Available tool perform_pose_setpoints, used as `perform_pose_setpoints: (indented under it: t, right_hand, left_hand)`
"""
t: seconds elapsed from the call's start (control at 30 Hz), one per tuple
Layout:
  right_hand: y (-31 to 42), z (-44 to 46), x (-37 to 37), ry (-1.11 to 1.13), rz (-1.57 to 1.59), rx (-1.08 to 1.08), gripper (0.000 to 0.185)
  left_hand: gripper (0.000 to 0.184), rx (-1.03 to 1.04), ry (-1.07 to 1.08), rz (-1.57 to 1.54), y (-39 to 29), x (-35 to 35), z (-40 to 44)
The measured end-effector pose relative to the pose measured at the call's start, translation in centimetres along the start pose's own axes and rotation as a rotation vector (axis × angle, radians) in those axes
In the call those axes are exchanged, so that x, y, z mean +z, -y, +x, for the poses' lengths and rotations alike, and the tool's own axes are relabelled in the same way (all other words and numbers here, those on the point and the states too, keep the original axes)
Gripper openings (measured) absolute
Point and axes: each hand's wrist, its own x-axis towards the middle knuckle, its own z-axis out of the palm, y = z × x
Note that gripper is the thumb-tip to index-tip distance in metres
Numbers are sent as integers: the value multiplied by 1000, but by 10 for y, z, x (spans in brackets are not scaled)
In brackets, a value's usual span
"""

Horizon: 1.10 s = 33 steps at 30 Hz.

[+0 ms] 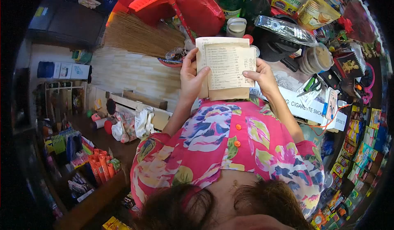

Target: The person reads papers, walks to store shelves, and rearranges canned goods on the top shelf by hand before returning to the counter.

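Pinching papers [225, 67] by the edges with left fingers [202, 73] and right fingers [251, 75]; could drop one (by gripping too lightly).

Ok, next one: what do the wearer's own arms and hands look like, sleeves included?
The left hand and right hand are ungloved, and no watch or bracelet shows at either wrist. The left sleeve and right sleeve are short and pink, with a multicoloured floral print.
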Motion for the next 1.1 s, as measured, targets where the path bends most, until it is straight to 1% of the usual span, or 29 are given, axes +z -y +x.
perform_pose_setpoints:
  t: [0.17,0.23,0.33,0.43,0.53,0.63,0.73,0.83,0.93,0.97,1.03,1.1]
  right_hand:
    - [-8,-6,-2,14,53,2,39]
    - [-9,-10,-1,9,75,38,36]
    - [-11,-15,-3,18,101,73,33]
    - [-15,-17,-9,35,112,100,37]
    - [-18,-23,-15,55,71,96,39]
    - [-23,-26,-20,55,46,120,40]
    - [-24,-30,-22,38,41,140,37]
    - [-24,-33,-24,18,49,147,35]
    - [-24,-35,-28,-4,45,157,36]
    - [-25,-36,-32,-12,39,158,36]
    - [-37,-35,-45,-46,-52,104,39]
    - [-44,-33,-50,-116,-149,39,41]
  left_hand:
    - [58,-8,-29,27,1,4,-12]
    - [58,-14,-39,47,2,4,-17]
    - [58,37,-70,29,8,8,-23]
    - [56,-26,-91,21,11,10,-30]
    - [53,-44,-97,-3,13,13,-37]
    - [51,-123,-56,82,20,9,-41]
    - [54,-213,-23,23,26,9,-42]
    - [60,-166,32,58,24,20,-45]
    - [67,-187,62,130,19,30,-45]
    - [70,-138,68,152,23,31,-45]
    - [76,-44,79,196,34,29,-44]
    - [82,-75,55,101,38,26,-44]
